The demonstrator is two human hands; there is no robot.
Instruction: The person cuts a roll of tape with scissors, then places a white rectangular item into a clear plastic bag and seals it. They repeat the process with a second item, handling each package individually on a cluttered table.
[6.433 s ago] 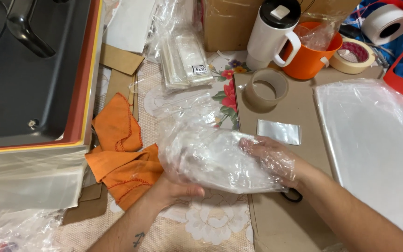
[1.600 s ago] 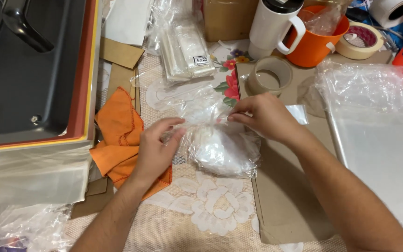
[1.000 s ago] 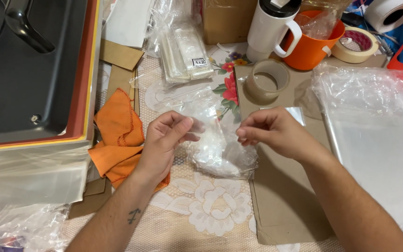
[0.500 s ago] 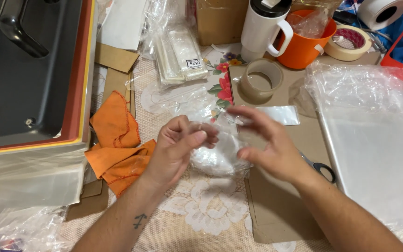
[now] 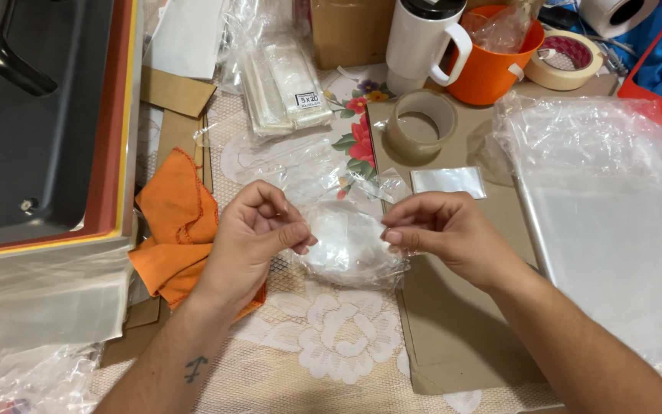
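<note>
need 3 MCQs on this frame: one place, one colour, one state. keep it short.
1. Where does the orange cloth lie?
A. left of the left hand
B. inside the orange cup
C. on the cardboard sheet

2. What colour is the tall mug with the handle?
A. blue
B. white
C. black

3. How is the clear plastic bag held?
A. lying untouched
B. in the right hand only
C. pinched by both hands

Answers: 1 A, the cloth sits just beyond the left wrist. 2 B, white body with a dark lid. 3 C, left hand and right hand each pinch an edge.
</note>
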